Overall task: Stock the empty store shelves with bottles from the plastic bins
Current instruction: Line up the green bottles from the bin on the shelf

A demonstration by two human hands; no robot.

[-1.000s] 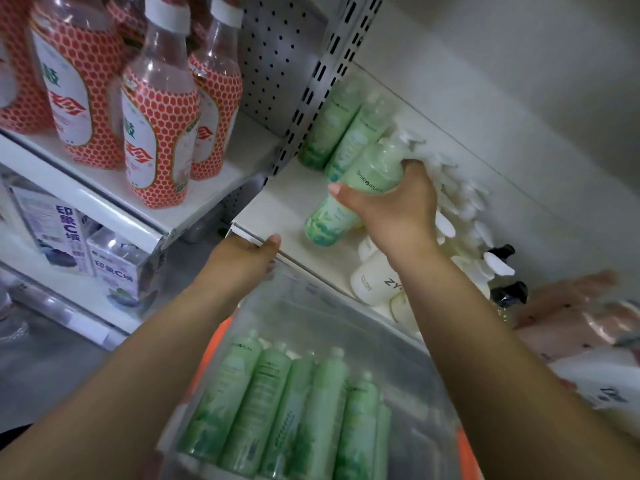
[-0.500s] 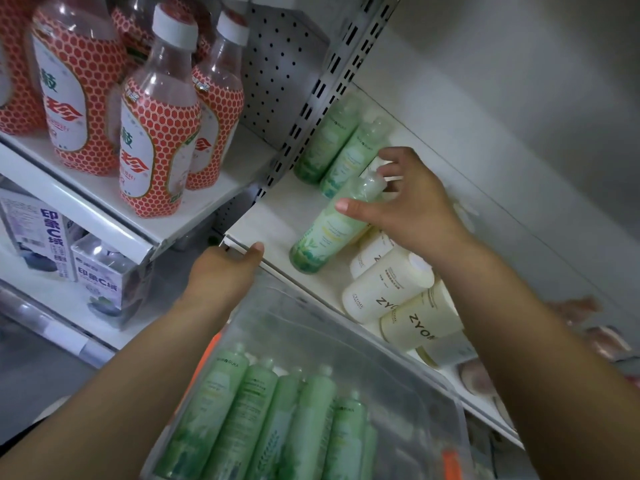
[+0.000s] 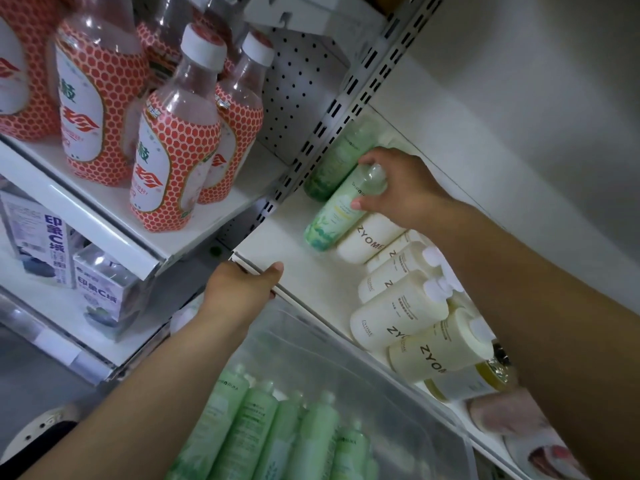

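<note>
Standing now: green bottle (image 3: 332,211), tilted a moment ago, base on white shelf (image 3: 277,237) beside ZYOME bottles (image 3: 398,317); right hand (image 3: 403,188) grips its cap. Left hand (image 3: 239,289) at plastic bin (image 3: 346,341) corner, grip hidden. Release likely next.

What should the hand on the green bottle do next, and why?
Probably let go and reach for another: the right hand grips the green bottle, which seems to stand on the shelf beside the cream bottles, and the bin holds more.
</note>
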